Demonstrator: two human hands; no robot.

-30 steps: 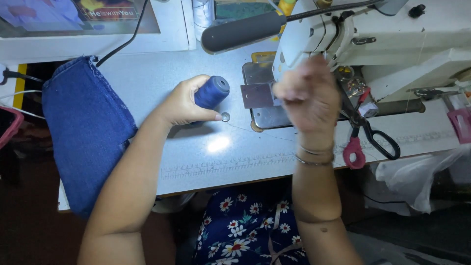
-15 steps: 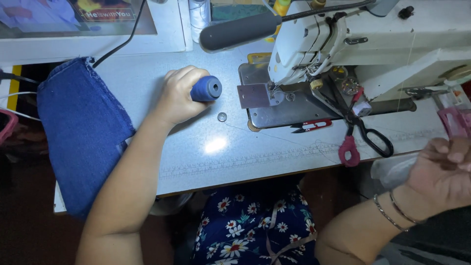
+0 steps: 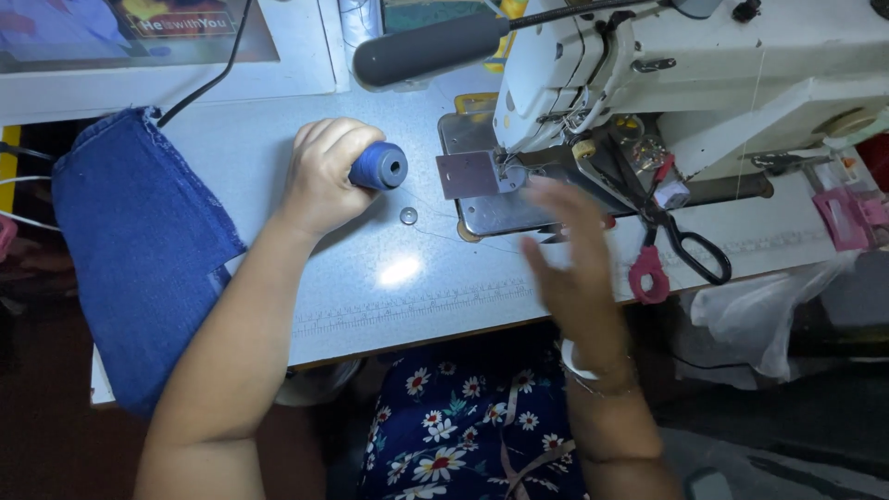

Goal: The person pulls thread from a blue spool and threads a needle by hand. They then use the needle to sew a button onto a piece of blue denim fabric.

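My left hand (image 3: 324, 176) is closed around a blue spool of thread (image 3: 378, 167), held on its side just above the pale table top (image 3: 389, 278). A small metal ring (image 3: 408, 217) lies on the table right below the spool. My right hand (image 3: 574, 264), blurred, is raised with fingers spread and nothing in it, in front of the white sewing machine (image 3: 694, 65) and its metal needle plate (image 3: 482, 185). A thin thread runs across the table between the spool and the machine.
A folded piece of blue denim (image 3: 139, 250) hangs over the table's left edge. Scissors with red and black handles (image 3: 671, 250) lie under the machine arm. A grey padded lever (image 3: 426, 46) sticks out at the back. A pink clip (image 3: 847, 218) and a white plastic bag (image 3: 769, 306) are at the right.
My right hand went from the needle area down to the lower right, then came back up in front of the machine with fingers spread. The left hand kept hold of the spool.
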